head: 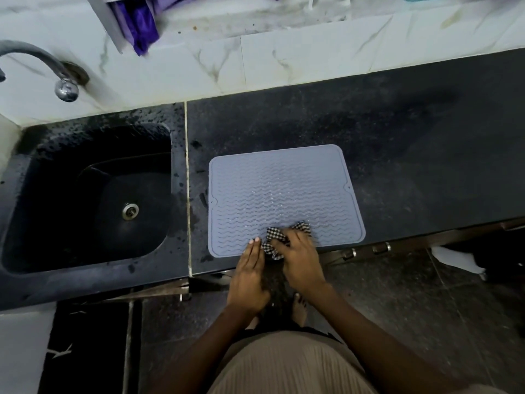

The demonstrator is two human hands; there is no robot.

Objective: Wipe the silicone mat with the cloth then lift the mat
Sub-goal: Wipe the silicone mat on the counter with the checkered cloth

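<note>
A grey silicone mat [279, 189] with wavy ridges lies flat on the black counter, just right of the sink. A bunched black-and-white checked cloth [274, 237] sits on the mat's near edge. My right hand [299, 260] grips the cloth from above, fingers curled over it. My left hand [250, 277] lies beside it to the left, its straight fingers pressing on the mat's near edge. Part of the cloth is hidden under my right hand.
A black sink [93, 194] with a metal drain lies to the left, with a tap [51, 72] above it. The counter [412, 155] stretches right of the mat. Marble wall tiles rise behind. Purple cloth [139, 27] hangs at the back. The counter's front edge runs just below my hands.
</note>
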